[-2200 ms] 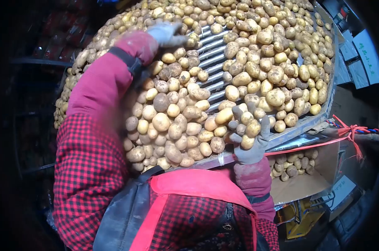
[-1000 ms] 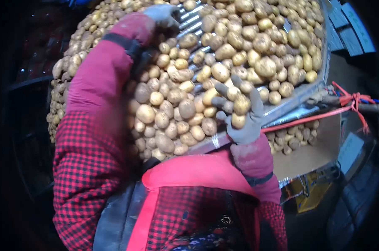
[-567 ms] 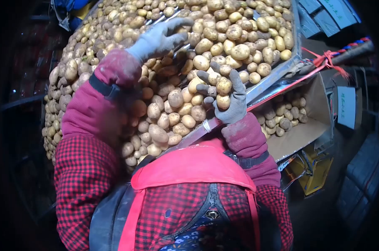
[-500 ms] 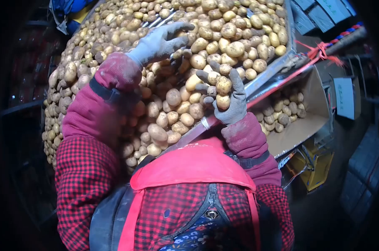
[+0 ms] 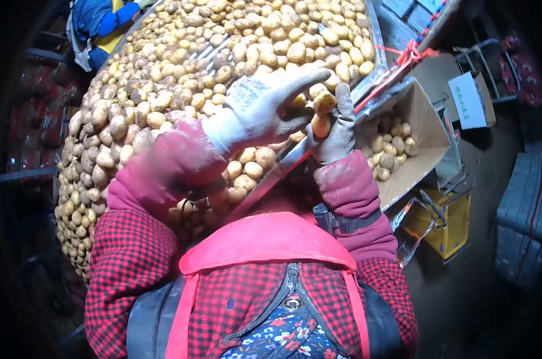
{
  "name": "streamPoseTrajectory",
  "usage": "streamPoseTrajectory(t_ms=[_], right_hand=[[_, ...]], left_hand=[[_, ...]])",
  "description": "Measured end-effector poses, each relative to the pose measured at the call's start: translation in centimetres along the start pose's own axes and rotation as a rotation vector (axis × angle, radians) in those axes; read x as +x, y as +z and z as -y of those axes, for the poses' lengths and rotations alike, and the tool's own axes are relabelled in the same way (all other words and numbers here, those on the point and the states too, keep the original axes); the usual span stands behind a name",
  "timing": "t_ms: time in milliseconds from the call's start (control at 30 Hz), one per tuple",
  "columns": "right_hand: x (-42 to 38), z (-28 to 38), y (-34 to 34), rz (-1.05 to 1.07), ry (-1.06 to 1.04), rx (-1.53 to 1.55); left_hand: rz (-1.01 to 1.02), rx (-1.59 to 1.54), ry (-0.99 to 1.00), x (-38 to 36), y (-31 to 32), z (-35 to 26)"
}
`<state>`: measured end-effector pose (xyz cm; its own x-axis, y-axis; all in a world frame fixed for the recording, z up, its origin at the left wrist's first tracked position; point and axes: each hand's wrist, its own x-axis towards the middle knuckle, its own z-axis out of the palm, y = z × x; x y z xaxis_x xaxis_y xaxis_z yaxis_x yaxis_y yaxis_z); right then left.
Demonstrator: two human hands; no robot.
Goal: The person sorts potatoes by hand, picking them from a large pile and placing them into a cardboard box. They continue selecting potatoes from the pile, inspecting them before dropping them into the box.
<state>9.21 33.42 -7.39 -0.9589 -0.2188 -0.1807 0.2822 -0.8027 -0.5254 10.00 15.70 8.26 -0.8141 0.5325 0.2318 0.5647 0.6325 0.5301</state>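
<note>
My left hand (image 5: 265, 107), in a pale work glove, curves over the heap of potatoes (image 5: 157, 66), fingers and thumb around a potato (image 5: 298, 102). Close by on the right, my right hand (image 5: 338, 134) in a dusty grey glove is turned palm up. It holds several small potatoes (image 5: 323, 103) between fingers and thumb, above the edge of the heap. The two hands almost meet, and the left one partly hides the right one's fingers.
An open cardboard box (image 5: 416, 164) with potatoes inside stands beyond the metal rim on my right. A yellow crate (image 5: 444, 230) sits below it. Red string (image 5: 410, 55) is tied to a pole. Another person's blue sleeve (image 5: 122, 15) shows at upper left.
My left hand has moved right and down from the heap towards my right hand, closing around a potato. My right hand still holds potatoes; the view has shifted a little.
</note>
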Motion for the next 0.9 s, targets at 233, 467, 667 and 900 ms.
streamPoseTrajectory(t_ms=[233,467,667,900], right_hand=[[2.7,1.7,6.4,-0.19,-0.205,-0.068],[6.1,3.7,6.0,-0.076,-0.072,0.12],[8.1,4.1,5.3,-0.012,-0.079,0.17],[5.9,5.1,5.7,-0.016,-0.047,0.131]], left_hand=[[0.074,0.146,-0.07,2.9,0.3,0.8],[0.037,0.182,0.121,2.4,2.4,5.8],[0.222,0.174,-0.121,-0.4,2.4,7.8],[0.022,-0.945,-0.706,1.2,-0.1,7.3]])
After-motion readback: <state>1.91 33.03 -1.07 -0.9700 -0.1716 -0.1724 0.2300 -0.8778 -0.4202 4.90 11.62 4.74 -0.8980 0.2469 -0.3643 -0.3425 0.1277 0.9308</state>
